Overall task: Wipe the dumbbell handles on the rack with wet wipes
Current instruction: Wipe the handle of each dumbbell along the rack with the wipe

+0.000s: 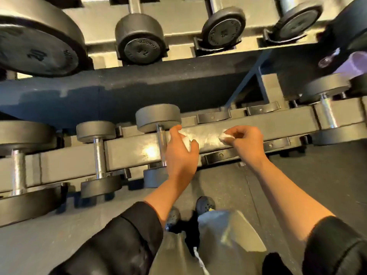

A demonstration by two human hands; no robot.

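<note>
The left hand point(181, 153) holds a wipe point(186, 142) right beside the shiny handle point(161, 143) on the rack point(127, 151). The right hand point(245, 140) pinches another wipe point(225, 136). Best to wrap the wipe around the handle and rub up and down

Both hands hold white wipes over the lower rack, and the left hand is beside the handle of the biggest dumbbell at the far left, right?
Not quite: in the head view the left hand is beside the small dumbbell's handle mid-rack; both hold wipes.

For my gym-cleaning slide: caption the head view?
Both hands hold white wipes, left hand beside a dumbbell handle, right hand over the rack.
</note>
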